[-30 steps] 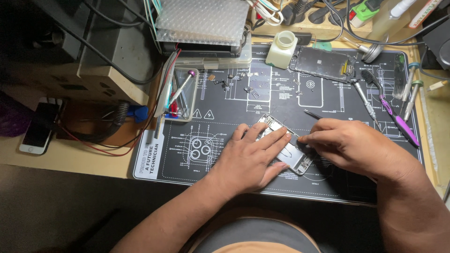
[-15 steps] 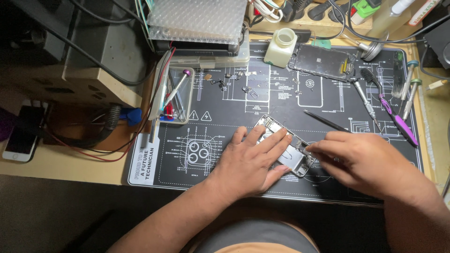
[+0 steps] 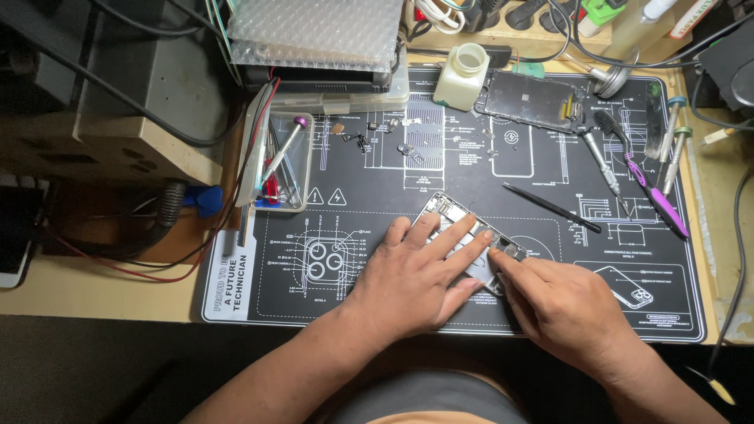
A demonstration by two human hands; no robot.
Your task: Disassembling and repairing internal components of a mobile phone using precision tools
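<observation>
An opened phone body lies tilted on the black repair mat, its silver insides showing. My left hand rests flat on it with fingers spread, holding it down. My right hand comes in from the right. Its fingertips are bunched together on the phone's lower right end, next to my left fingertips. Most of the phone is hidden under the two hands. No tool shows in either hand.
A black spudger lies right of the phone. Screwdrivers and a purple tool sit at the mat's right. A detached screen and white bottle are at the back, a clear tool tray at the left.
My right hand has slid a little down and left along the phone's end. The left hand stays pressed on the phone. The view has shifted slightly.
</observation>
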